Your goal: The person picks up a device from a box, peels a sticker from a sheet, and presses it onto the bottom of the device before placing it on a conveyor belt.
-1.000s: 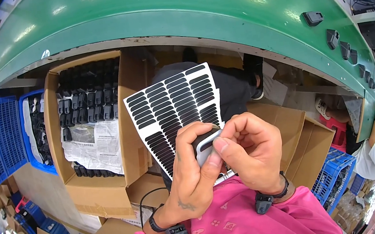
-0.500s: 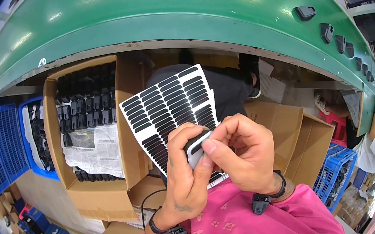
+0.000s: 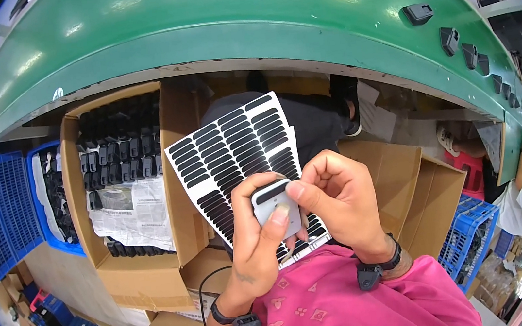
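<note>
A head fisheye looks closely down at both hands (image 3: pixel 253 240) (image 3: pixel 344 208).

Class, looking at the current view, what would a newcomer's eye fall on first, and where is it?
Probably the small light-grey rounded piece with a black strip, at the centre in the left hand, with the right hand at its edge. Just beyond, partly hidden by the hands, a white sheet with columns of black rounded strips stands out. A long, glossy green bench sweeps across the top.

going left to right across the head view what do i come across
Blue slatted crate → blue bin → cardboard box of black devices → rounded light-grey device → second cardboard box → blue basket → white-shirted person
</note>
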